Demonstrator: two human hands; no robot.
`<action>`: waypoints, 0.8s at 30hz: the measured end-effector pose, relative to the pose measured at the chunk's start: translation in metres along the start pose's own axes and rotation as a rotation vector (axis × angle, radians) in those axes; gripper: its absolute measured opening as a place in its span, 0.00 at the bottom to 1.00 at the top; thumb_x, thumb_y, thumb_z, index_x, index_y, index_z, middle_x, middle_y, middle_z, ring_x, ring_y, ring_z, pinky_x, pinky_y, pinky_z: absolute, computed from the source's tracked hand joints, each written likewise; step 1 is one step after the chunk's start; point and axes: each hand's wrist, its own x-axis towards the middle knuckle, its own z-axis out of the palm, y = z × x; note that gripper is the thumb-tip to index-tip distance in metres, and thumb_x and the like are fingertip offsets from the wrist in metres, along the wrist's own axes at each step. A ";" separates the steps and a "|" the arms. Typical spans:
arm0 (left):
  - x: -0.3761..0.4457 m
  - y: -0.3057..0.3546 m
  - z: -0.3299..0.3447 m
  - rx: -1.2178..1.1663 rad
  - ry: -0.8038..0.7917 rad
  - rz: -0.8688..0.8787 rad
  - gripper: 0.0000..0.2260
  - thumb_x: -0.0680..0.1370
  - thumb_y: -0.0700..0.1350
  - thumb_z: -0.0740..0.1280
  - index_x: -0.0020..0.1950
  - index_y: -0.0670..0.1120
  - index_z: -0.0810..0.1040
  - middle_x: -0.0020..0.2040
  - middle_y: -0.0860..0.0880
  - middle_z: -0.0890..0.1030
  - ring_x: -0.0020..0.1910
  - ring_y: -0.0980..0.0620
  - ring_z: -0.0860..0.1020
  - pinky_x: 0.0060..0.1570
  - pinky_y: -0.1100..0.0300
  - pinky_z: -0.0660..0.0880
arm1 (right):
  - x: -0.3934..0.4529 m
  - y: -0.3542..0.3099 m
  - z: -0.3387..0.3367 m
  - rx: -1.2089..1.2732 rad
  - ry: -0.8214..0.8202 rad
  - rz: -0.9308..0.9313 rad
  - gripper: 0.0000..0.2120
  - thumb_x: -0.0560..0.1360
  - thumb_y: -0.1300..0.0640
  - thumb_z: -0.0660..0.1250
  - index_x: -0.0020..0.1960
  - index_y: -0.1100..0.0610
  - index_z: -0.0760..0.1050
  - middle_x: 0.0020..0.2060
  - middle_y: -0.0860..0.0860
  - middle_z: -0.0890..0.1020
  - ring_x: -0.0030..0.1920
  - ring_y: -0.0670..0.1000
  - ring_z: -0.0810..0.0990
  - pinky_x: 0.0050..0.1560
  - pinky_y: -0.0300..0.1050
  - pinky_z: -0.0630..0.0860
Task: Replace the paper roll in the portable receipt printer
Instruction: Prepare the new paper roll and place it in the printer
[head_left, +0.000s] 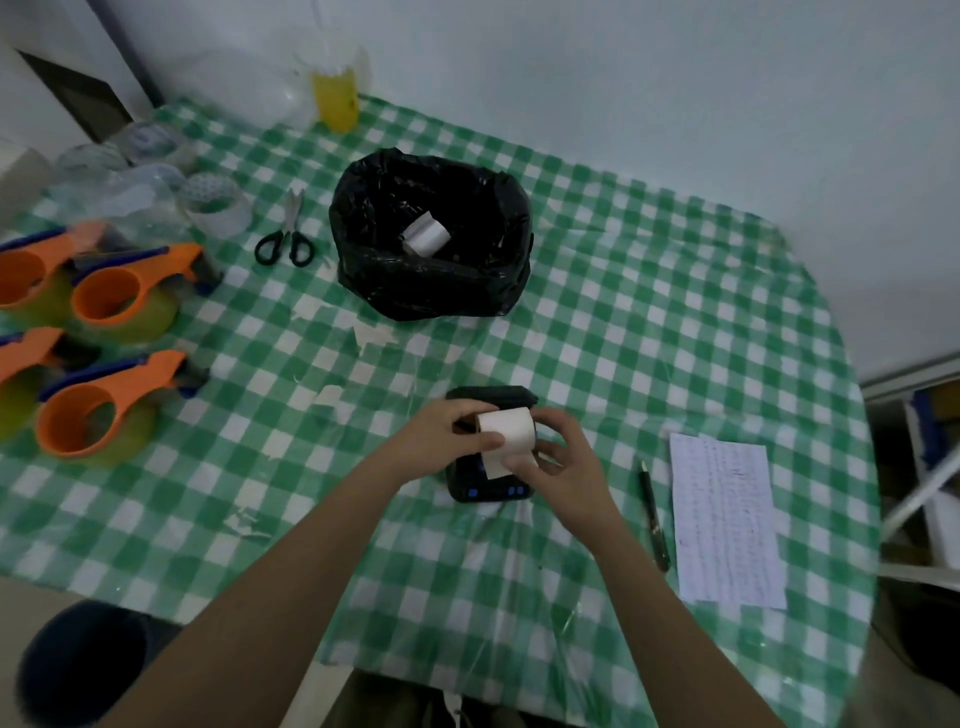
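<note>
A small black receipt printer (488, 493) with blue buttons lies on the green checked tablecloth, its lid (491, 396) swung open at the far side. Just above it both my hands hold a white paper roll (509, 427). My left hand (441, 434) grips the roll's left end, thumb over the top. My right hand (563, 457) grips the right end, and a loose tail of paper (497, 466) hangs down over the printer body. Another white roll (427, 235) lies inside the black bag-lined bin (431, 291) farther back.
Scissors (288, 234) lie left of the bin. Several orange tape dispensers (119, 296) and clear tape rolls (213, 205) crowd the left side. A pen (653, 514) and a printed sheet (724, 519) lie to the right. A yellow bottle (336, 98) stands at the back.
</note>
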 end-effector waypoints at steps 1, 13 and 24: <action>0.000 0.000 0.001 -0.023 0.002 -0.014 0.21 0.72 0.49 0.71 0.64 0.48 0.75 0.59 0.47 0.80 0.57 0.49 0.78 0.61 0.48 0.76 | -0.002 0.005 -0.002 -0.094 -0.021 -0.079 0.22 0.70 0.59 0.73 0.58 0.46 0.69 0.60 0.43 0.73 0.55 0.41 0.78 0.49 0.31 0.77; -0.005 -0.014 0.021 -0.182 0.130 -0.196 0.22 0.72 0.48 0.72 0.63 0.45 0.72 0.61 0.44 0.79 0.56 0.48 0.79 0.55 0.55 0.77 | 0.016 0.047 -0.012 -0.875 -0.043 -0.635 0.08 0.71 0.62 0.70 0.50 0.59 0.79 0.62 0.59 0.77 0.51 0.56 0.81 0.40 0.47 0.82; 0.003 -0.010 0.037 -0.126 0.298 -0.223 0.19 0.74 0.53 0.68 0.60 0.44 0.76 0.58 0.46 0.80 0.56 0.47 0.78 0.60 0.49 0.76 | 0.034 0.064 -0.009 -0.896 0.034 -0.853 0.08 0.73 0.59 0.64 0.44 0.60 0.81 0.56 0.58 0.82 0.58 0.55 0.71 0.62 0.46 0.70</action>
